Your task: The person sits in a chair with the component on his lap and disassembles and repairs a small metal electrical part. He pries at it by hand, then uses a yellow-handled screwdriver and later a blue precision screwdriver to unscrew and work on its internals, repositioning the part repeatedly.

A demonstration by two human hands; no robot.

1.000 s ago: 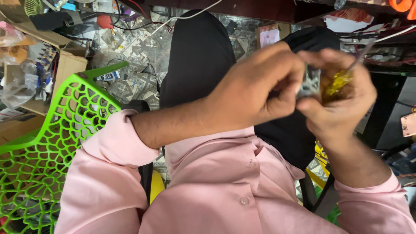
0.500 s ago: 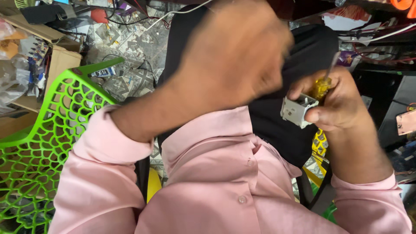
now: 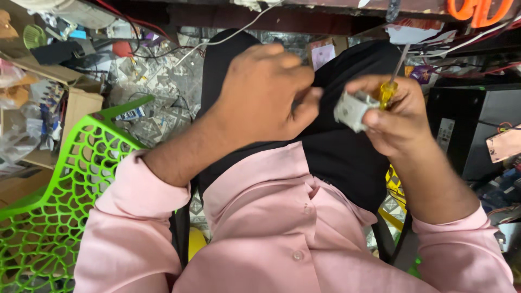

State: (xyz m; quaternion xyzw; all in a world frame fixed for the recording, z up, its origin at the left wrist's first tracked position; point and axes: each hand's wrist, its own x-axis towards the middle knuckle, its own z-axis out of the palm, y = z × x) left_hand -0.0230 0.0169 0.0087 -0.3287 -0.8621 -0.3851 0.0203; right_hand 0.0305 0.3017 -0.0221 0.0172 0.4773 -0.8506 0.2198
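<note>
A green chair [image 3: 65, 179] is seen at far left. The left hand [image 3: 266, 95] is curled, fingertips pinched; whether anything is held cannot be told. Just right of it, a small grey part [image 3: 351, 110] and a yellow-handled screwdriver [image 3: 392, 81] are gripped together in the right hand [image 3: 396, 116], over the black-trousered lap.

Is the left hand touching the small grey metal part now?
Apart. The head view shows dark cloth between the left hand and the grey metal part, held by the right hand.
</note>
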